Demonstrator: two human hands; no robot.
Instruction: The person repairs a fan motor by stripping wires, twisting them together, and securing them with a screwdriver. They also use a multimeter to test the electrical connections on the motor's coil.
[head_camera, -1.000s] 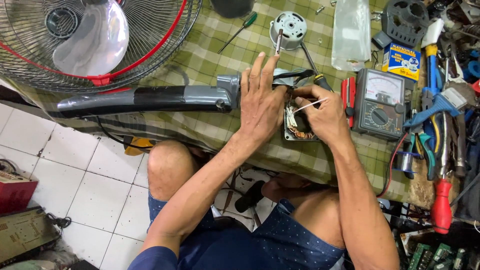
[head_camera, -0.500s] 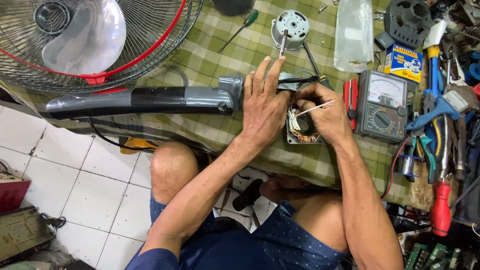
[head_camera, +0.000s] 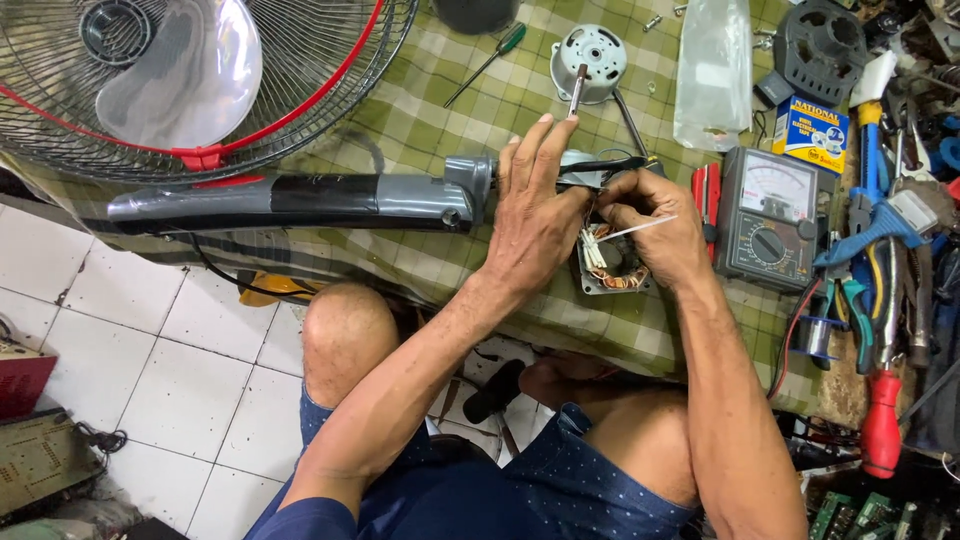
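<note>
Left hand (head_camera: 535, 225) lies flat, fingers spread, pinning the stator (head_camera: 612, 268) near the front edge of the checked tabletop (head_camera: 400, 120). Right hand (head_camera: 655, 235) pinches a white wire (head_camera: 635, 229) off it. Yank too hard and I reckon that thin copper winding snaps.

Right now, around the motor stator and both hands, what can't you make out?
Head view only:
- Motor stator: its left part is hidden under the left hand.
- White wires: the right hand hides where its fingers pinch them.
- Fan stand neck: its joint end is covered by the left hand.
- Fan cage: cut off by the top edge.
</note>
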